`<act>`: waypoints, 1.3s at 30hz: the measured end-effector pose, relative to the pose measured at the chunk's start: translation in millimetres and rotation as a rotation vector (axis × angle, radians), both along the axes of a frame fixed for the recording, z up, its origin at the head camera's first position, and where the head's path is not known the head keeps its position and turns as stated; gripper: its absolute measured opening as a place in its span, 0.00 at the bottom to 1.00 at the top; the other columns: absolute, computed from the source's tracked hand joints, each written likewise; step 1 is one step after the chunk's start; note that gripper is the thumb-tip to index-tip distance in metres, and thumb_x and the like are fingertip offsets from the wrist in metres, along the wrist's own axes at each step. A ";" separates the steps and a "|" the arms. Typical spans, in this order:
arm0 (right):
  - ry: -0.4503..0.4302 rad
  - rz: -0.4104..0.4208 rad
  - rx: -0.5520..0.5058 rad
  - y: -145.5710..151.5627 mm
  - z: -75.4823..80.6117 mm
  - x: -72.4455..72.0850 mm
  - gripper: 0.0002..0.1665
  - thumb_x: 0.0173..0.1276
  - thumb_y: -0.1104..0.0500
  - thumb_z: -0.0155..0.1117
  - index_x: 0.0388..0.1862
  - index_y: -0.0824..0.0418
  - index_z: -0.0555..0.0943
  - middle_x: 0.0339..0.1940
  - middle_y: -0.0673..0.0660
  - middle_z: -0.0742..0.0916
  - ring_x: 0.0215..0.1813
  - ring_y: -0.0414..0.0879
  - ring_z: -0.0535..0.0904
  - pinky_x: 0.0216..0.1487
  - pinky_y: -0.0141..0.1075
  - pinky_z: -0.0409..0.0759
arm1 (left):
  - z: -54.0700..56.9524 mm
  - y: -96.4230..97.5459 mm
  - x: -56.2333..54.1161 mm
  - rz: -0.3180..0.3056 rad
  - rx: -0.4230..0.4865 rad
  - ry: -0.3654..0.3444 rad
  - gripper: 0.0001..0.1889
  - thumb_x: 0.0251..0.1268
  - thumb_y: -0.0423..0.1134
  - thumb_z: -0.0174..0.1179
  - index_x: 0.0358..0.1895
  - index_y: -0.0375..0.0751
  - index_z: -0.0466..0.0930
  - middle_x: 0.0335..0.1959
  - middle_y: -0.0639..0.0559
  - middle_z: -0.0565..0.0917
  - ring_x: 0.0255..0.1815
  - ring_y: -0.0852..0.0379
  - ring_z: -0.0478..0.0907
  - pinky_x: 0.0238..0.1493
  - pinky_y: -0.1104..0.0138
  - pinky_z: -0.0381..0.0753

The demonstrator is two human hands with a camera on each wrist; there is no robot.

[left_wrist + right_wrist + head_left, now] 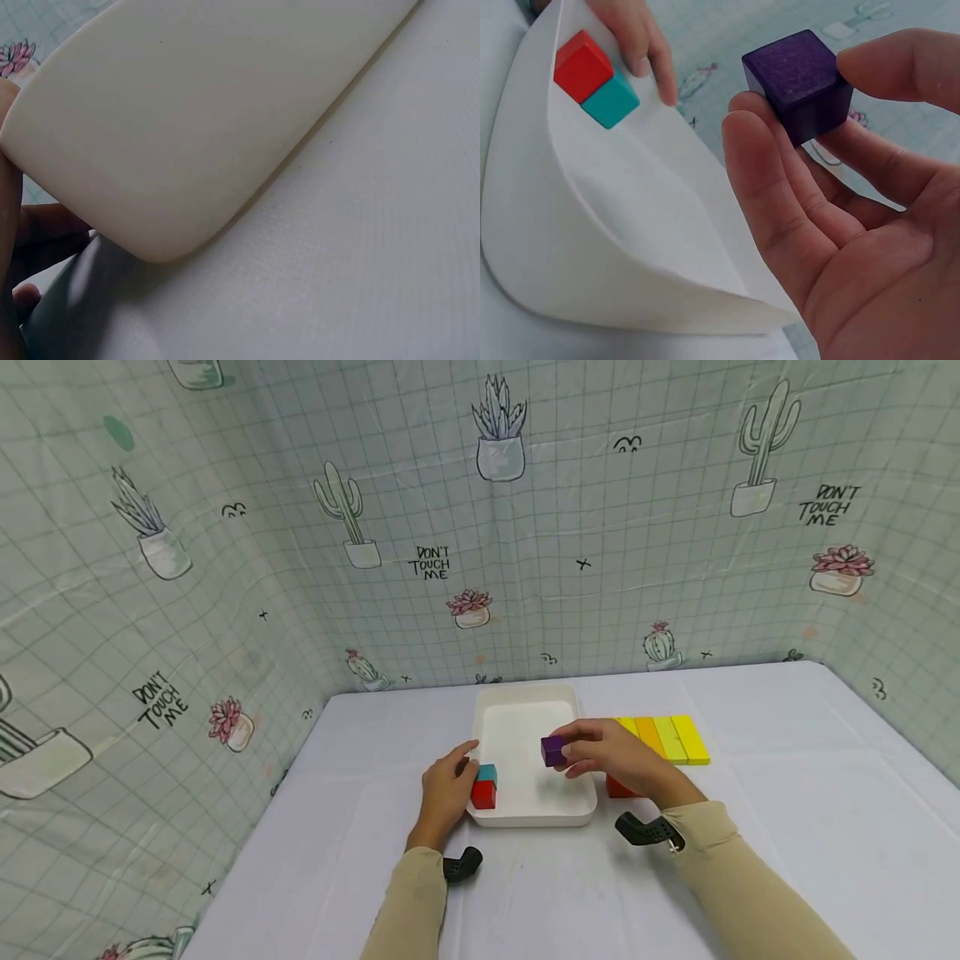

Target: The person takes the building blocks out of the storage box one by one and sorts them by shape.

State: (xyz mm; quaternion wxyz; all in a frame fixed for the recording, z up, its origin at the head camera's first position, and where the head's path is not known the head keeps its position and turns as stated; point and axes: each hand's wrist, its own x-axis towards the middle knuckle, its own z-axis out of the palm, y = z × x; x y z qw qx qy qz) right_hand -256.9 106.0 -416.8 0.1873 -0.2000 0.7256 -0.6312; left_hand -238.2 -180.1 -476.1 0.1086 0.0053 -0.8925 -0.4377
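Note:
Between thumb and fingertips my right hand pinches a purple cube, held up over the right part of a white tray. Its other fingers curl in below the cube in the right wrist view. My left hand holds the tray's left wall, thumb over the rim and fingers along the outside. Just inside that wall, a red cube sits in the near left corner with a teal cube touching it on the far side.
Right of the tray, a row of flat yellow and orange blocks lies on the white table. A red block shows partly beneath my right hand. A patterned cloth hangs behind the table and at its left.

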 end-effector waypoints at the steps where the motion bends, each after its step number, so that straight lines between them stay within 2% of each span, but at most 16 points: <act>1: -0.001 0.005 -0.009 2.0 0.3 1.3 0.22 0.73 0.60 0.59 0.62 0.69 0.77 0.54 0.66 0.83 0.53 0.71 0.80 0.52 0.45 0.83 | -0.4 -0.4 0.1 -0.002 -0.006 0.006 0.20 0.73 0.42 0.55 0.66 0.56 0.79 0.54 0.46 0.83 0.57 0.46 0.76 0.62 0.47 0.73; 5: 0.008 0.001 -0.024 11.3 1.9 7.0 0.23 0.73 0.60 0.59 0.62 0.70 0.76 0.54 0.67 0.83 0.51 0.72 0.81 0.53 0.45 0.83 | 0.1 -1.5 0.9 -0.004 -0.011 0.023 0.20 0.72 0.41 0.56 0.65 0.55 0.80 0.51 0.48 0.84 0.55 0.47 0.77 0.62 0.47 0.73; 11: 0.013 -0.035 -0.017 27.1 1.2 11.7 0.23 0.73 0.60 0.59 0.64 0.70 0.76 0.56 0.68 0.82 0.50 0.71 0.82 0.54 0.43 0.83 | 0.2 -0.9 1.7 -0.005 0.007 0.006 0.20 0.74 0.42 0.55 0.65 0.56 0.80 0.53 0.47 0.84 0.56 0.47 0.76 0.62 0.48 0.74; 18: 0.021 -0.073 0.012 41.5 -0.9 14.8 0.24 0.73 0.61 0.59 0.64 0.71 0.76 0.57 0.68 0.81 0.52 0.62 0.83 0.55 0.40 0.82 | -1.0 -1.3 0.7 0.007 0.009 -0.007 0.20 0.73 0.43 0.56 0.65 0.57 0.80 0.54 0.47 0.83 0.57 0.47 0.76 0.63 0.47 0.73; 27: 0.039 -0.122 0.078 64.0 4.0 22.7 0.27 0.72 0.59 0.62 0.66 0.70 0.75 0.60 0.66 0.81 0.55 0.54 0.82 0.55 0.36 0.81 | 0.6 -0.4 -0.1 0.003 0.023 -0.011 0.20 0.73 0.43 0.56 0.66 0.57 0.79 0.54 0.47 0.83 0.57 0.47 0.76 0.63 0.47 0.73; 39: 0.005 -0.160 0.076 99.1 -1.2 28.9 0.28 0.75 0.60 0.58 0.68 0.75 0.70 0.62 0.71 0.78 0.56 0.54 0.83 0.56 0.33 0.79 | -0.1 -0.1 -0.5 0.006 0.019 0.002 0.20 0.73 0.42 0.56 0.65 0.56 0.80 0.53 0.47 0.84 0.56 0.47 0.76 0.63 0.47 0.73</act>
